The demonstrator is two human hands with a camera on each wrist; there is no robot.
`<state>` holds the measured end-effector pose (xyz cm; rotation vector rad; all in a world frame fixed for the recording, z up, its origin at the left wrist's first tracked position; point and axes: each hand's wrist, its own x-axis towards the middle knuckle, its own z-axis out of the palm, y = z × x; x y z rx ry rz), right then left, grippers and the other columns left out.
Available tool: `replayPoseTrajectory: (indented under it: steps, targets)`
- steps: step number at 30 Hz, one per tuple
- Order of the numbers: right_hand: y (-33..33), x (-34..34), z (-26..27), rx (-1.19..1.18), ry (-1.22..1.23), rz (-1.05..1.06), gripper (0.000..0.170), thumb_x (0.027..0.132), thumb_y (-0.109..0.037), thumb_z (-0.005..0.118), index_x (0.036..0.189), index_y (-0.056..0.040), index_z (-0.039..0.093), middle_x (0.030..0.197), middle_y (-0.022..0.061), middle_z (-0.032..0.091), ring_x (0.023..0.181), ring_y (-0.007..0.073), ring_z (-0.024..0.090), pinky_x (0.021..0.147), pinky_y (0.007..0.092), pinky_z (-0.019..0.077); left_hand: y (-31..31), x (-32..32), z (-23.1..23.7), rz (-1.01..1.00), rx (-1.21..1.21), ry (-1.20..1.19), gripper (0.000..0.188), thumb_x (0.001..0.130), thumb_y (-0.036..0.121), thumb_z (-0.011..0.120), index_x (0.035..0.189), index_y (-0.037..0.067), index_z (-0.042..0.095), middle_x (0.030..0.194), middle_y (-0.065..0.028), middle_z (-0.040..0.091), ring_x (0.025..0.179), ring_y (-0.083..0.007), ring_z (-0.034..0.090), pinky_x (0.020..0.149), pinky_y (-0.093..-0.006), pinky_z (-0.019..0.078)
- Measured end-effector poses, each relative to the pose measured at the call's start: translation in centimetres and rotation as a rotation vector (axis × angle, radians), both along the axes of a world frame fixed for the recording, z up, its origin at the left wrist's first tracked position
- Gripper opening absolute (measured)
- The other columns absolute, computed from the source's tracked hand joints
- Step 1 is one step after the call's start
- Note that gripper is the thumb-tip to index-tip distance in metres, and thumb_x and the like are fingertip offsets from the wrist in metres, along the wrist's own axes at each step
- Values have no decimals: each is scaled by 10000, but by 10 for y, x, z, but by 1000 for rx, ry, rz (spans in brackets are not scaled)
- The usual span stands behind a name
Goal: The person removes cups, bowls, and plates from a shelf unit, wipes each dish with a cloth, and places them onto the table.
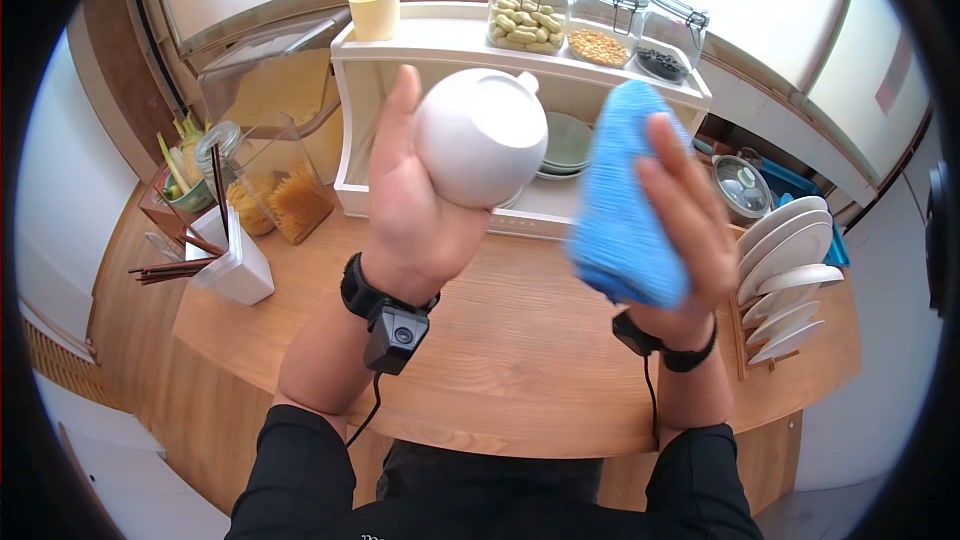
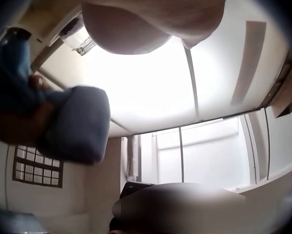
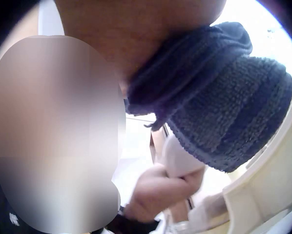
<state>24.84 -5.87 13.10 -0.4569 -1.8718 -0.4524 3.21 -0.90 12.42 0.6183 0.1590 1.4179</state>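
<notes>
My left hand (image 1: 418,215) holds a white rounded cup (image 1: 470,145) in front of the shelf, its thumb up along the left side and the other fingers hidden behind it. The cup is tilted so that its flat base faces the head camera, and a small handle sticks out at the upper right. To the right, apart from the cup, my right hand (image 1: 690,225) grips a folded blue cloth (image 1: 625,205), slightly blurred. In the right wrist view, the towelling cloth (image 3: 234,107) hangs from the hand, with the cup (image 3: 180,156) beyond it.
Behind the hands stands a white shelf (image 1: 440,25) carrying a yellow cup (image 1: 375,15) and several glass jars (image 1: 528,5), with green bowls (image 1: 567,140) inside. A chopstick holder (image 1: 240,265) stands left on the wooden table (image 1: 500,340); a rack of white plates (image 1: 785,250) stands right.
</notes>
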Motion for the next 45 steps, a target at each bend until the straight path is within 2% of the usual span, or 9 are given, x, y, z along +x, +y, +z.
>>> replayPoseTrajectory:
  steps: [8,12,17,20,22,25,34,38,45]
  targets:
    - [15,-9,-12,-16,-143,52,435,849,-131,852,1276,-67,799,1401,142,739,1033,299,800,839,367,653,-15,7,-15,-200,118,47,642,1143,553,447,1391,-13,621,1299,-174,732,1183,-289,725,1060,-427,576]
    - [11,29,9,-335,-199,426,375,873,-233,876,1194,-48,813,1292,193,779,1089,309,801,965,412,640,-19,11,-10,-23,183,161,642,1153,538,427,1404,-23,611,1285,-165,733,1173,-271,724,1025,-397,579]
    - [6,16,-10,-288,269,329,526,915,-193,854,1368,27,704,1393,292,698,1263,381,721,1079,467,588,-35,6,-15,112,349,544,664,1165,539,390,1427,-39,586,1328,-171,718,1204,-254,706,1024,-400,576]
    - [2,-12,-11,-103,40,148,473,923,-92,816,1366,39,717,1451,282,667,1285,409,709,1082,466,591,-38,7,-29,343,515,713,790,1079,692,525,1351,-41,635,1236,-115,742,1074,-167,709,938,-318,560]
    - [0,-11,-14,-139,-13,164,518,878,-166,878,1356,-24,735,1440,262,686,1304,389,702,1068,457,586,-35,7,-33,272,451,371,983,1028,848,389,1324,-51,652,1198,-96,750,1067,-146,696,908,-298,557]
    - [-2,-1,-6,53,-348,165,388,868,-162,877,1239,-77,801,1385,206,729,1177,361,762,987,439,629,-31,-14,-13,358,575,688,1190,921,985,228,1127,-78,723,1024,-99,773,929,-147,705,784,-278,552]
    - [8,-2,-11,-444,83,268,684,776,93,688,1457,36,659,1509,284,632,1392,417,635,1157,450,510,-22,-17,-8,656,1090,957,1102,886,993,332,868,-45,702,675,-133,616,563,-293,642,520,-362,486]
    - [-12,-25,-19,-132,-50,234,483,858,-97,858,1321,-5,757,1465,249,669,1255,395,721,1096,481,585,-19,-17,-2,869,1110,941,1162,815,1040,-10,684,0,492,600,-74,410,498,-207,445,493,-342,313]
    - [4,-20,-26,-112,-16,176,672,810,-232,932,1396,-16,683,1488,316,615,1330,446,666,1103,509,564,-44,-16,-1,756,904,1083,1180,832,1041,49,729,-8,578,637,-84,519,537,-217,540,511,-331,381]
